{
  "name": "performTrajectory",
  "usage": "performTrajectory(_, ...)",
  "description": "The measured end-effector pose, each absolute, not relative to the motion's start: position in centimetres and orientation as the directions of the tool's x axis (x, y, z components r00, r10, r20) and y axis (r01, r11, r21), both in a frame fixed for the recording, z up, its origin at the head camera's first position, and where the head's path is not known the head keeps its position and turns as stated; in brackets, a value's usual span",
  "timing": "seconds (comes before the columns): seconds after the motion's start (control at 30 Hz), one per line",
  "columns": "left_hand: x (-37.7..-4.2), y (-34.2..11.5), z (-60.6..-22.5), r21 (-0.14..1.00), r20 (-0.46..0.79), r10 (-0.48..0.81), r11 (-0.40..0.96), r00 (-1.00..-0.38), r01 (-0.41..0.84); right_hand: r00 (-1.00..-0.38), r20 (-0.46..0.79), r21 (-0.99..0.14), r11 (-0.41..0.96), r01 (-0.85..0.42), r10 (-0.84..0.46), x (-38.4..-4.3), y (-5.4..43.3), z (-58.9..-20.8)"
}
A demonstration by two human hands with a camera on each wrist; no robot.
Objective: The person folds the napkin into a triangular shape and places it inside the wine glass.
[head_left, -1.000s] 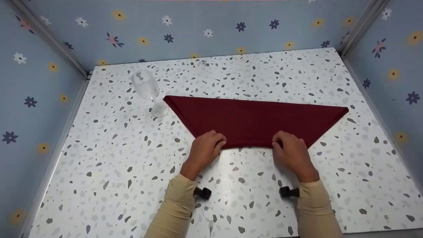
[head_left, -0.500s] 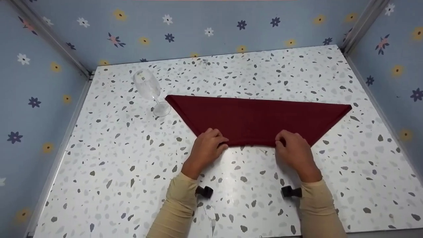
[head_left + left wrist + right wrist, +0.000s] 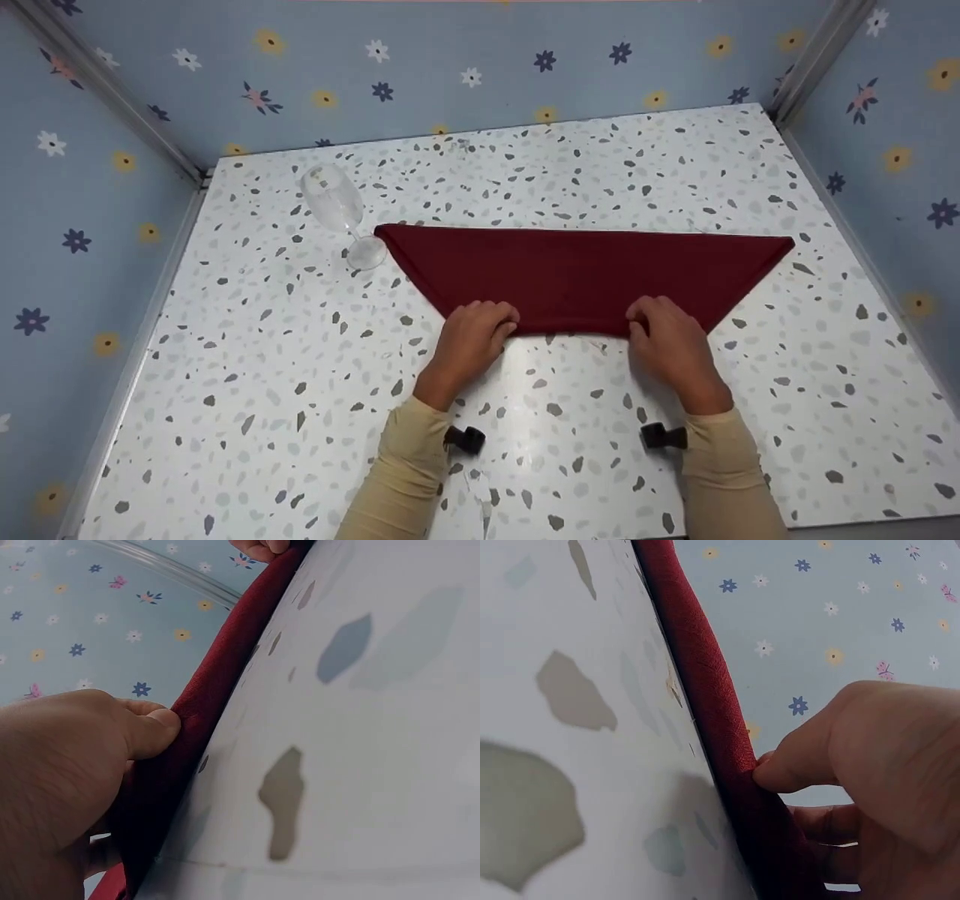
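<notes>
A dark red cloth napkin (image 3: 585, 277), folded into a trapezoid with its long side away from me, lies on the speckled table. My left hand (image 3: 472, 341) pinches the left part of its short near edge between thumb and fingers. At the right part of the same edge, my right hand (image 3: 670, 349) grips the cloth in a like pinch. Both wrist views show this edge as a thick rounded fold, with the left thumb (image 3: 157, 731) and right thumb (image 3: 780, 769) pressed on it. The other fingers are partly hidden behind the cloth.
A clear stemmed glass (image 3: 334, 199) stands at the back left, its foot right by the napkin's far left corner. Blue flowered panels (image 3: 480, 67) wall in the back and both sides of the white speckled table (image 3: 262, 375).
The napkin's far left corner has come slightly nearer to me, and the left hand's fingers have closed a little more over the near edge. The right hand stays in its place.
</notes>
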State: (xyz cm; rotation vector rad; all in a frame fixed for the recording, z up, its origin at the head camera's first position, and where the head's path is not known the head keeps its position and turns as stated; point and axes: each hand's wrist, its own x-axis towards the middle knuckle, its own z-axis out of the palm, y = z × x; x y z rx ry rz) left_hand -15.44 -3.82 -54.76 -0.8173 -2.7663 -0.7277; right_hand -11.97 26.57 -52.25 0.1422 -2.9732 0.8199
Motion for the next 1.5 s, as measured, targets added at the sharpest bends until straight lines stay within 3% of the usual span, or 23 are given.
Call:
performTrajectory(0.27,-15.2,-3.7,-54.8,0.406,0.205,0.466,0.759,-0.861,0.508,-0.996,0.032,-0.514,0.854,-0.085,-0.08,-11.8,26.6,-52.5)
performTrajectory(0.57,-15.3,-3.6,-55.0,0.42,0.311,0.381,0.766,-0.871,0.486,-0.987,0.076,-0.475,0.865,-0.163,-0.144,-11.7,26.8,-52.4)
performTrajectory(0.73,-15.2,-3.8,-54.6,0.334,0.349,0.454,0.757,-0.82,0.561,-0.985,0.055,-0.464,0.87,-0.17,-0.163,-11.6,26.8,-52.2)
performTrajectory(0.9,-15.0,-4.2,-54.0,0.26,0.291,0.505,0.776,-0.813,0.575,-0.984,0.081,-0.464,0.868,-0.177,-0.158,-11.8,26.7,-52.3)
performTrajectory(1.23,-15.1,-4.1,-54.1,0.277,0.32,0.5,0.763,-0.805,0.584,-0.993,0.067,-0.484,0.867,-0.121,-0.101,-11.5,26.4,-52.4)
performTrajectory(1.5,-15.1,-4.2,-54.5,0.336,0.282,0.436,0.79,-0.855,0.514,-0.991,0.073,-0.449,0.883,-0.136,-0.115,-11.7,26.5,-52.3)
